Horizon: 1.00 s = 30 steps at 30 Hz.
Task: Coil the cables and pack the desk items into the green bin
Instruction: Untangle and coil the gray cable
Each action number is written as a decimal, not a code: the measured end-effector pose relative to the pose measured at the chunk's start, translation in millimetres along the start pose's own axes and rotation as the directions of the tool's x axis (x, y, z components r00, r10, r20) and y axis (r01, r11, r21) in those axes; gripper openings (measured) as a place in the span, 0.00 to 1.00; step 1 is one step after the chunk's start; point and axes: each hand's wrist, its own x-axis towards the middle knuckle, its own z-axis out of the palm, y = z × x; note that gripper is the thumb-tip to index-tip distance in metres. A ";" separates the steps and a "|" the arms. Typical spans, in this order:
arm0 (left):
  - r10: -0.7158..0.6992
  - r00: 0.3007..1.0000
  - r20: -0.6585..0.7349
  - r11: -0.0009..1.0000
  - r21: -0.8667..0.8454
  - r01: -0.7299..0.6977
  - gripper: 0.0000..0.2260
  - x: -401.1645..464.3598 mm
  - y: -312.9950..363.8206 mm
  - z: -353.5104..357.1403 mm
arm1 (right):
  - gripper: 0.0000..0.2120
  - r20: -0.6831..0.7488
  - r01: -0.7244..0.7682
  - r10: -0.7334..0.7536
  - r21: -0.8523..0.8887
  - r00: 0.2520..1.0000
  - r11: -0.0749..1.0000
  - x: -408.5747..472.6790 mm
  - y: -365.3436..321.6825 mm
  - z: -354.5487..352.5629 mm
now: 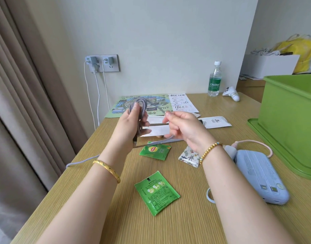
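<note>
My left hand (pixel 131 120) grips several loops of a grey braided cable (pixel 142 107), held up above the wooden desk (pixel 116 217). My right hand (pixel 182 127) pinches a free stretch of the same cable near the loops. The cable's tail trails off the desk's left edge. The green bin (pixel 290 120) stands on its green lid at the right. A pale blue power bank (pixel 260 175) with a pink cord lies in front of the bin. Two green tea sachets (pixel 156 192) (pixel 155 151) and a floral packet (pixel 189 156) lie under my arms.
A map leaflet (pixel 131 107), a printed sheet and white packets lie at the back of the desk. A water bottle (pixel 214 80) and a white controller (pixel 231 94) stand near the wall. Chargers with white cords fill the wall socket (pixel 102 62). A curtain hangs left.
</note>
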 end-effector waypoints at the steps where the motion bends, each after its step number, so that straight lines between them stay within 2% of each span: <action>1: -0.010 0.998 -0.064 0.995 -0.095 0.003 0.14 0.5 0.2 1.6 | 0.12 0.060 -0.028 0.028 -0.009 0.998 1.000 -0.7 0.7 2.6; 3: -0.017 0.990 -0.140 0.973 -0.231 -0.016 0.12 0.2 -0.2 4.3 | 0.13 0.154 -0.057 0.065 -0.056 0.986 0.997 -2.4 2.5 7.4; 6: -0.005 0.994 -0.107 0.950 -0.311 -0.029 0.11 -3.6 0.1 7.5 | 0.15 0.230 -0.093 0.115 -0.102 0.966 0.990 -3.4 6.4 12.8; 12: -0.026 0.998 -0.063 0.978 -0.209 0.013 0.15 -3.1 3.1 6.9 | 0.17 0.314 -0.229 0.269 -0.159 0.911 0.960 -4.5 11.7 16.2; 17: 0.001 0.999 -0.049 0.956 -0.293 -0.016 0.15 -1.0 5.2 7.0 | 0.13 0.336 -0.225 0.262 -0.146 0.905 0.963 -6.2 13.7 23.3; 21: -0.020 0.989 -0.145 0.950 -0.311 -0.027 0.14 2.2 9.0 0.5 | 0.11 0.378 -0.224 0.243 -0.095 0.893 0.970 -6.5 11.2 22.8; 24: -0.006 0.965 -0.264 0.962 -0.266 -0.067 0.13 5.1 10.9 -4.6 | 0.10 0.313 -0.225 0.231 -0.057 0.921 0.973 -5.2 9.7 21.8; 27: 0.087 0.926 -0.368 0.983 -0.119 -0.140 0.13 8.3 13.4 -14.1 | 0.12 0.207 -0.213 0.221 -0.061 0.953 0.975 -3.7 7.4 15.8; 30: 0.110 0.901 -0.421 0.993 0.011 -0.117 0.13 14.2 13.2 -27.8 | 0.15 0.113 -0.190 0.186 0.032 0.976 0.981 -2.4 1.2 5.2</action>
